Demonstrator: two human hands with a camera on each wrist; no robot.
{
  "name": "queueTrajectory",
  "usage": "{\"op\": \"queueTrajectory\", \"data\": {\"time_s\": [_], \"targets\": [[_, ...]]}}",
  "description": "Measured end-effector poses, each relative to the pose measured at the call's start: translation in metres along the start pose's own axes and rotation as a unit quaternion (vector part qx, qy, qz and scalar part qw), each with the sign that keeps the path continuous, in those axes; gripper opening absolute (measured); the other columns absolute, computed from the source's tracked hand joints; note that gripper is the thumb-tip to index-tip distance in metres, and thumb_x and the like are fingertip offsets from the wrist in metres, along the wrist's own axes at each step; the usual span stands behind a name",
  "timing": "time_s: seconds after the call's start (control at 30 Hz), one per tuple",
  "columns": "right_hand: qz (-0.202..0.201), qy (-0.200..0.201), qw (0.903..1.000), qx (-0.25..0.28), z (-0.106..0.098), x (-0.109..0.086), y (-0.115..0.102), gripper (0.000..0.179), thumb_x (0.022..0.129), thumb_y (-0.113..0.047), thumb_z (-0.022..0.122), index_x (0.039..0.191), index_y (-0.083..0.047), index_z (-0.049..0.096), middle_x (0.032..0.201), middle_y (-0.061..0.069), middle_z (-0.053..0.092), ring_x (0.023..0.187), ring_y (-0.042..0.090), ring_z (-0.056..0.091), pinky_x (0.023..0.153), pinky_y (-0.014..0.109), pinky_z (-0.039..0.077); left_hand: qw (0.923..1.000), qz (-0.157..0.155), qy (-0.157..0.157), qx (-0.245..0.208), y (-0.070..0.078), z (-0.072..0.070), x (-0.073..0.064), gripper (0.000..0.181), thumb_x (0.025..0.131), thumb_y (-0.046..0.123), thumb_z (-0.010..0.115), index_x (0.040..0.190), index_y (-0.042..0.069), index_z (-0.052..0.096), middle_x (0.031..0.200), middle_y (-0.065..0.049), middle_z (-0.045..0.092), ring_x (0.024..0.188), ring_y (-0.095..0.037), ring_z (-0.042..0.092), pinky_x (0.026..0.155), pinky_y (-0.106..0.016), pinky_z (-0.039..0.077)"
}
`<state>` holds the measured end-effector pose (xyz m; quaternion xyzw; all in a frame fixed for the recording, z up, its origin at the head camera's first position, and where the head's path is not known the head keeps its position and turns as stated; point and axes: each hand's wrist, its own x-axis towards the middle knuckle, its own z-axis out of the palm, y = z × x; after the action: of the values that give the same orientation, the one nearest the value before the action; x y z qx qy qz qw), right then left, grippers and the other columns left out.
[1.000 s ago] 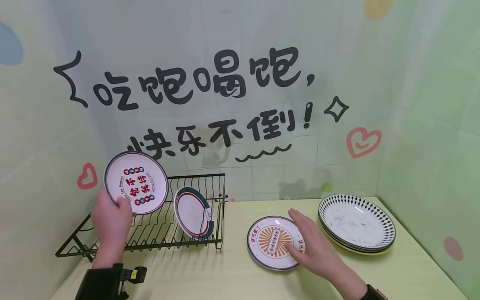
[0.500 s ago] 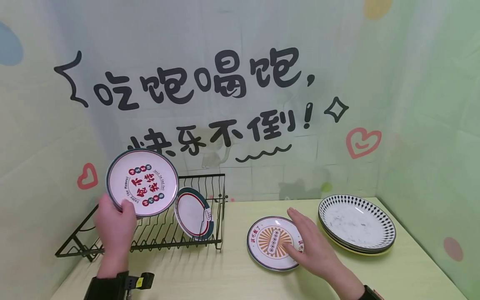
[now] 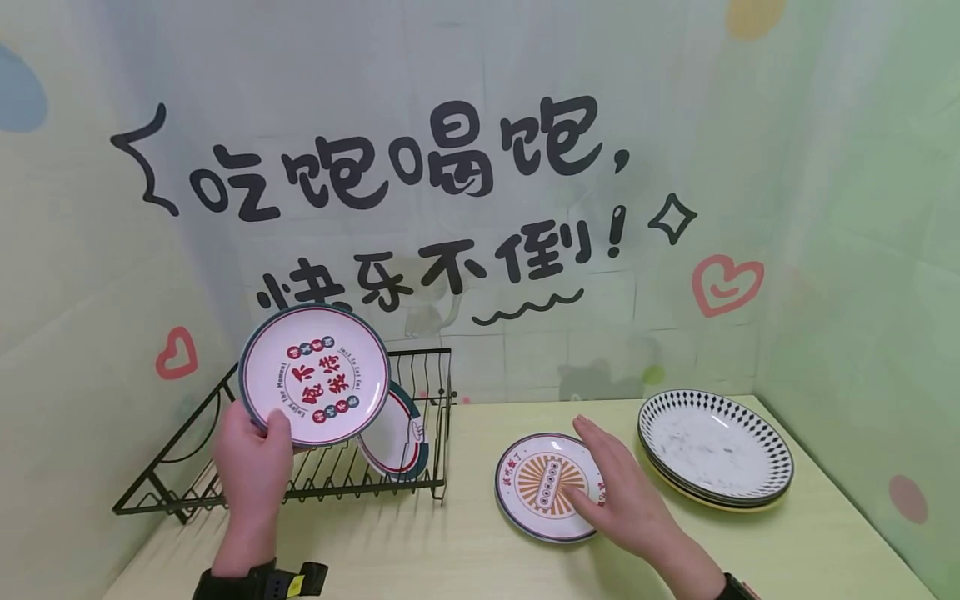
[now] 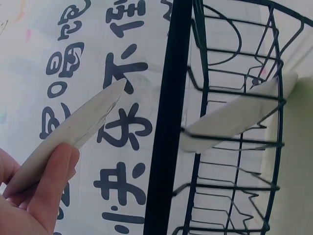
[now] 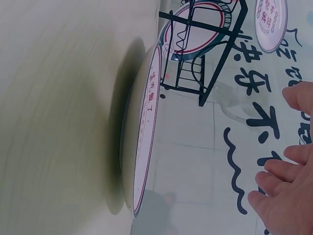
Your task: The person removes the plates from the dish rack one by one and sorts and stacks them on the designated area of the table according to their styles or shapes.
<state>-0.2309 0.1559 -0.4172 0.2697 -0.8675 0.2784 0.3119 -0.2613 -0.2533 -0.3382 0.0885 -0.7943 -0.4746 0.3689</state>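
My left hand [image 3: 255, 454] pinches the lower left rim of a white plate [image 3: 315, 375] with a dark rim and red lettering, thumb on its face. It is held up, tilted, in front of the black wire dish rack [image 3: 330, 482]. In the left wrist view that plate [image 4: 73, 132] appears edge-on, apart from the rack. One plate [image 3: 397, 437] with a green and red rim leans in the rack, partly hidden by the held one. My right hand [image 3: 630, 492] hovers with straight fingers over a plate with an orange sunburst [image 3: 536, 517] on the table; in the right wrist view they are apart.
A stack of plates [image 3: 712, 442], the top one white with a black diamond-patterned rim, stands at the right of the pale table [image 3: 420, 558]. Behind is a curtain-like wall [image 3: 495, 67] with large black lettering. Side walls close in left and right.
My left hand has carried the held plate to the right, and it now overlaps the racked plate in the head view. The right hand stays nearly still over the sunburst plate.
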Motion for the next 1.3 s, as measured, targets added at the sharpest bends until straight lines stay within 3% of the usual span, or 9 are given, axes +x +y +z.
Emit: {"op": "queueTrajectory", "data": {"time_s": [0.13, 0.6, 1.03, 1.2, 1.3], "targets": [[-0.001, 0.003, 0.9999, 0.012, 0.002, 0.001, 0.000, 0.082, 0.076, -0.013, 0.080, 0.145, 0.004, 0.041, 0.145, 0.021, 0.048, 0.128, 0.040, 0.047, 0.113, 0.011, 0.014, 0.9999, 0.003, -0.009, -0.008, 0.001, 0.004, -0.005, 0.027, 0.097, 0.009, 0.049, 0.120, -0.003, 0.058, 0.104, -0.020, 0.068, 0.060, 0.000, 0.054, 0.044, -0.015, 0.044], [0.010, 0.006, 0.9997, 0.023, 0.006, 0.003, -0.002, 0.082, 0.076, -0.012, 0.079, 0.146, 0.005, 0.040, 0.144, 0.023, 0.048, 0.128, 0.041, 0.046, 0.113, 0.011, 0.013, 0.9959, -0.014, -0.066, -0.061, 0.008, 0.019, -0.024, 0.028, 0.097, 0.005, 0.049, 0.123, -0.004, 0.056, 0.100, -0.023, 0.068, 0.061, -0.001, 0.062, 0.050, -0.022, 0.055], [0.027, 0.018, 0.9992, 0.022, 0.004, 0.005, -0.004, 0.082, 0.075, -0.011, 0.080, 0.145, 0.006, 0.041, 0.141, 0.022, 0.050, 0.126, 0.041, 0.048, 0.112, 0.010, 0.014, 0.9829, -0.052, -0.131, -0.118, 0.013, 0.031, -0.038, 0.031, 0.099, 0.003, 0.051, 0.130, -0.001, 0.052, 0.107, -0.025, 0.068, 0.068, -0.009, 0.068, 0.058, -0.028, 0.060], [0.048, 0.016, 0.9986, 0.013, 0.003, 0.006, -0.006, 0.080, 0.077, -0.014, 0.080, 0.146, 0.003, 0.042, 0.141, 0.019, 0.052, 0.127, 0.038, 0.049, 0.111, 0.034, 0.033, 0.9797, -0.054, -0.149, -0.122, 0.019, 0.035, -0.044, 0.031, 0.099, 0.003, 0.052, 0.130, -0.002, 0.052, 0.106, -0.024, 0.068, 0.068, -0.012, 0.068, 0.057, -0.029, 0.060], [0.057, 0.015, 0.9982, 0.013, 0.004, 0.008, -0.007, 0.079, 0.078, -0.014, 0.080, 0.146, 0.002, 0.042, 0.141, 0.018, 0.052, 0.128, 0.037, 0.049, 0.104, 0.049, 0.037, 0.9775, -0.053, -0.160, -0.127, 0.023, 0.038, -0.048, 0.033, 0.098, 0.002, 0.053, 0.130, -0.002, 0.053, 0.107, -0.024, 0.068, 0.069, -0.012, 0.067, 0.057, -0.028, 0.059]]}}
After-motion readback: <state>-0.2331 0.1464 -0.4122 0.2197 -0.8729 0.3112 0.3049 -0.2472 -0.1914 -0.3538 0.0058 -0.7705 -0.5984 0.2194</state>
